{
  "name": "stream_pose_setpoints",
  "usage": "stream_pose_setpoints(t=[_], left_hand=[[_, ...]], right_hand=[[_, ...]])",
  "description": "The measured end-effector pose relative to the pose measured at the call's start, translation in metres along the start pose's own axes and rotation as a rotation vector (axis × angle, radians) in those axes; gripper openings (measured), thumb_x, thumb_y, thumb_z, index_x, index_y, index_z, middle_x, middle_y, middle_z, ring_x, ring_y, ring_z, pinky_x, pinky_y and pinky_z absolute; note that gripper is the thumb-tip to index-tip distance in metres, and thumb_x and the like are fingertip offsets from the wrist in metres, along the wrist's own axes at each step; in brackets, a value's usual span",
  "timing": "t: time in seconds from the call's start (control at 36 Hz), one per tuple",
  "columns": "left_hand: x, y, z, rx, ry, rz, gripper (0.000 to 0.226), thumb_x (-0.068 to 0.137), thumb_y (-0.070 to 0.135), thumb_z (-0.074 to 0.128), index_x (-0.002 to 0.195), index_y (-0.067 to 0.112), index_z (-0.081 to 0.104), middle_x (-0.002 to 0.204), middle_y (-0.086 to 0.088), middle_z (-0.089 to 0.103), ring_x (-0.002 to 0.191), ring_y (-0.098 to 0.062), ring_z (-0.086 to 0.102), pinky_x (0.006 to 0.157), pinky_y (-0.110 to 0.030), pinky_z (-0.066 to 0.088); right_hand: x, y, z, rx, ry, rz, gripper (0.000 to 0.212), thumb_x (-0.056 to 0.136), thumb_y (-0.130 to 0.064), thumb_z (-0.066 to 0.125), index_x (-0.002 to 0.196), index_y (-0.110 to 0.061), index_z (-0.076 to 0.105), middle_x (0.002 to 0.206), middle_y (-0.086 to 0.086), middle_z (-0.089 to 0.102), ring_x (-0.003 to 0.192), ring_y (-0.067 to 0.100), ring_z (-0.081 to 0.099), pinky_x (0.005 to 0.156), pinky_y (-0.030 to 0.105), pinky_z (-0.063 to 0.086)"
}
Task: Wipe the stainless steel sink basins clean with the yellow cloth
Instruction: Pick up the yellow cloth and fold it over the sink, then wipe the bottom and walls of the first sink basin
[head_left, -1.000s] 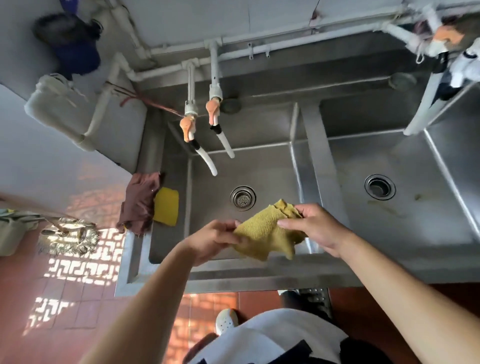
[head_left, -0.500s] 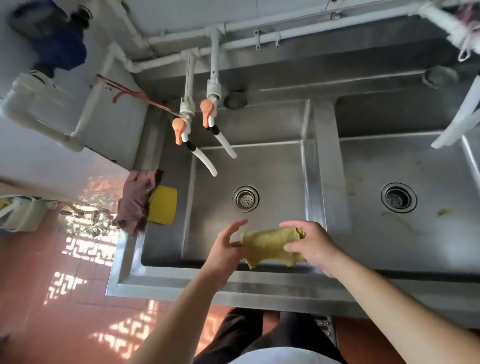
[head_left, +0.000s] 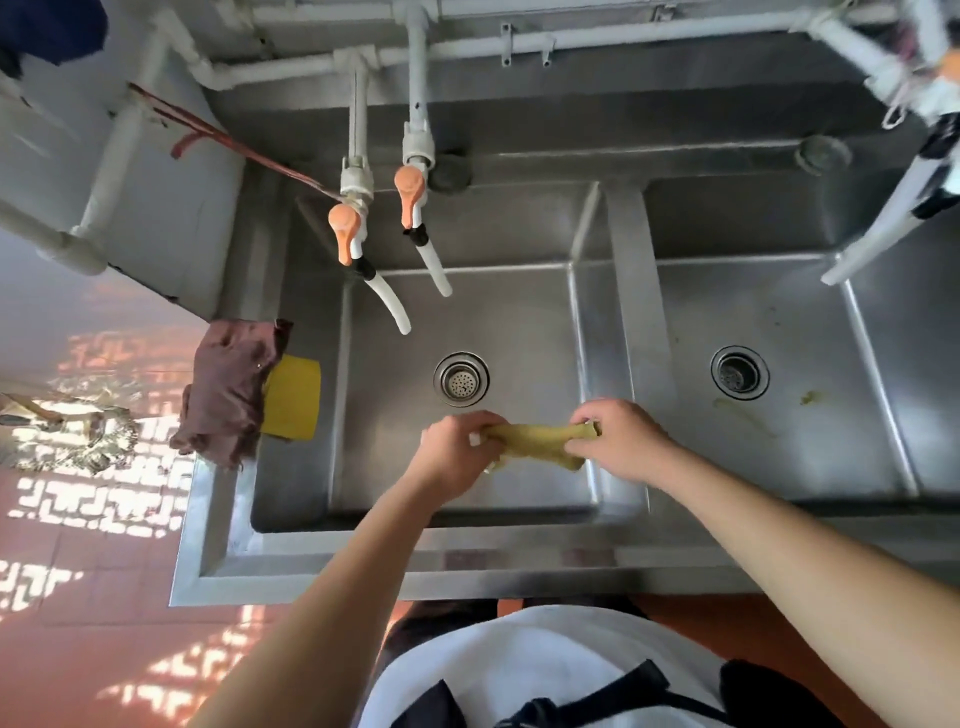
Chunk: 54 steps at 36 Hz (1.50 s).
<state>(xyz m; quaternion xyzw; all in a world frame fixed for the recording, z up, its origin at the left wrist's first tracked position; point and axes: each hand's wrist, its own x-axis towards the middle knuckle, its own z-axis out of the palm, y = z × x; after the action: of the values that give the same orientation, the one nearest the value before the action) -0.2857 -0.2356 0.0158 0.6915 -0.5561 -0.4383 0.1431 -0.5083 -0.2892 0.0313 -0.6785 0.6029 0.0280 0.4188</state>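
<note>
**Two hands, one rolled-up cloth**

Two hands hold the yellow cloth (head_left: 537, 441) over the near part of the left basin (head_left: 519, 322). The cloth is rolled into a short sausage shape. Its long way runs from 9 o'clock to 3 o'clock, straight across in front of the person.

The left hand (head_left: 457, 449) is curled tight around the 9 o'clock end. The right hand (head_left: 618, 441) is curled around the 3 o'clock end, with its fingertips pinching the cloth. So the cloth sits right between the two hands, and each hand is just as near to it as the other. It looks like the person is twisting or wringing it, and it is not touching the basin floor as far as I can tell.

The drain (head_left: 461, 378) of the left basin is at 12 o'clock from the cloth, near it. The right basin (head_left: 769, 431) lies at 3 o'clock, past the steel divider (head_left: 639, 332). It has some yellowish smears near its own drain. My guess is that the right hand would reach that basin more easily.

Half a second ago the cloth was wider and looser, and the left hand's fingers were spread open beside it. Now that hand has closed on the end, and the cloth is squeezed thin. A full second ago the cloth was an open, floppy bunch held higher up.

At 9 o'clock, a brown rag (head_left: 228, 384) and a yellow sponge (head_left: 291, 400) rest on the sink's edge.
</note>
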Motion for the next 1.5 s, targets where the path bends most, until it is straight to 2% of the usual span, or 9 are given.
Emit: stream_pose_setpoints(t=[0.08, 0.28, 0.47, 0.61, 0.83, 1.0, 1.22, 1.39, 1.5], left_hand=[[0.006, -0.005, -0.016, -0.140, -0.042, 0.001, 0.018, 0.080, 0.017, 0.072, 0.095, 0.026, 0.073, 0.081, 0.009, 0.071, 0.076, -0.008, 0.061, 0.077, -0.025, 0.048], [0.014, -0.012, -0.025, -0.630, -0.185, -0.156, 0.027, 0.068, 0.017, 0.074, 0.095, 0.020, 0.072, 0.081, -0.004, 0.068, 0.077, -0.017, 0.063, 0.080, -0.033, 0.053], [0.034, -0.012, -0.012, -0.190, -0.462, -0.037, 0.062, 0.070, 0.016, 0.083, 0.122, 0.039, 0.057, 0.090, 0.000, 0.062, 0.085, -0.017, 0.062, 0.092, -0.033, 0.052], [0.055, -0.005, 0.006, -0.006, -0.333, 0.023, 0.039, 0.074, 0.023, 0.086, 0.110, 0.019, 0.070, 0.110, -0.001, 0.067, 0.102, -0.019, 0.063, 0.100, -0.039, 0.049], [0.089, 0.013, 0.018, -0.167, -0.325, 0.065, 0.017, 0.084, 0.012, 0.076, 0.100, 0.015, 0.070, 0.094, -0.001, 0.072, 0.084, -0.007, 0.064, 0.080, -0.019, 0.048], [0.116, 0.003, 0.025, -0.268, -0.295, -0.107, 0.018, 0.070, 0.028, 0.074, 0.076, 0.015, 0.063, 0.071, 0.001, 0.055, 0.066, -0.013, 0.047, 0.063, -0.028, 0.037], [0.150, -0.041, 0.034, -0.609, -0.203, -0.588, 0.025, 0.087, 0.009, 0.070, 0.110, 0.017, 0.066, 0.100, -0.009, 0.072, 0.085, -0.024, 0.069, 0.081, -0.037, 0.057], [0.191, -0.065, 0.047, -0.468, 0.212, -0.697, 0.034, 0.091, 0.007, 0.060, 0.123, 0.020, 0.061, 0.091, -0.002, 0.060, 0.084, -0.025, 0.058, 0.078, -0.037, 0.053], [0.222, -0.072, 0.049, -0.258, 0.440, -0.688, 0.027, 0.099, 0.034, 0.047, 0.116, 0.022, 0.063, 0.096, -0.006, 0.067, 0.089, -0.029, 0.061, 0.071, -0.027, 0.043]], right_hand=[[0.006, -0.004, -0.014, 0.239, -0.130, 0.038, 0.007, 0.081, -0.017, 0.076, 0.082, -0.013, 0.071, 0.073, 0.009, 0.065, 0.068, 0.017, 0.057, 0.066, 0.029, 0.044], [0.016, -0.002, -0.012, 0.391, -0.083, 0.062, 0.019, 0.082, -0.017, 0.078, 0.100, -0.013, 0.074, 0.087, 0.001, 0.073, 0.077, 0.010, 0.065, 0.072, 0.023, 0.048], [0.022, -0.010, -0.007, 0.313, -0.127, -0.069, 0.019, 0.080, -0.009, 0.076, 0.085, -0.027, 0.074, 0.083, 0.003, 0.073, 0.073, 0.013, 0.064, 0.072, 0.031, 0.054], [0.034, -0.012, -0.009, 0.173, -0.147, -0.110, 0.012, 0.082, -0.016, 0.073, 0.083, -0.028, 0.074, 0.070, -0.006, 0.066, 0.063, 0.012, 0.055, 0.066, 0.031, 0.051], [0.063, -0.003, -0.028, 0.177, -0.113, -0.111, 0.011, 0.079, -0.023, 0.069, 0.079, -0.034, 0.073, 0.071, -0.002, 0.069, 0.072, 0.026, 0.065, 0.066, 0.041, 0.057], [0.099, 0.016, -0.046, 0.118, 0.124, -0.153, 0.016, 0.085, -0.017, 0.070, 0.100, -0.019, 0.075, 0.106, 0.001, 0.070, 0.103, 0.022, 0.063, 0.094, 0.036, 0.049], [0.183, 0.026, -0.083, -0.218, 0.514, -0.076, 0.050, 0.087, -0.031, 0.061, 0.134, -0.017, 0.054, 0.143, 0.013, 0.045, 0.138, 0.033, 0.035, 0.108, 0.047, 0.031], [0.236, 0.039, -0.085, -0.492, 0.385, -0.011, 0.074, 0.092, -0.053, 0.049, 0.154, -0.026, 0.019, 0.166, 0.008, 0.002, 0.152, 0.030, -0.003, 0.119, 0.059, 0.006], [0.244, 0.044, -0.074, -0.523, 0.443, -0.034, 0.074, 0.089, -0.055, 0.050, 0.152, -0.027, 0.023, 0.165, 0.011, 0.003, 0.152, 0.034, -0.001, 0.120, 0.058, 0.005]])
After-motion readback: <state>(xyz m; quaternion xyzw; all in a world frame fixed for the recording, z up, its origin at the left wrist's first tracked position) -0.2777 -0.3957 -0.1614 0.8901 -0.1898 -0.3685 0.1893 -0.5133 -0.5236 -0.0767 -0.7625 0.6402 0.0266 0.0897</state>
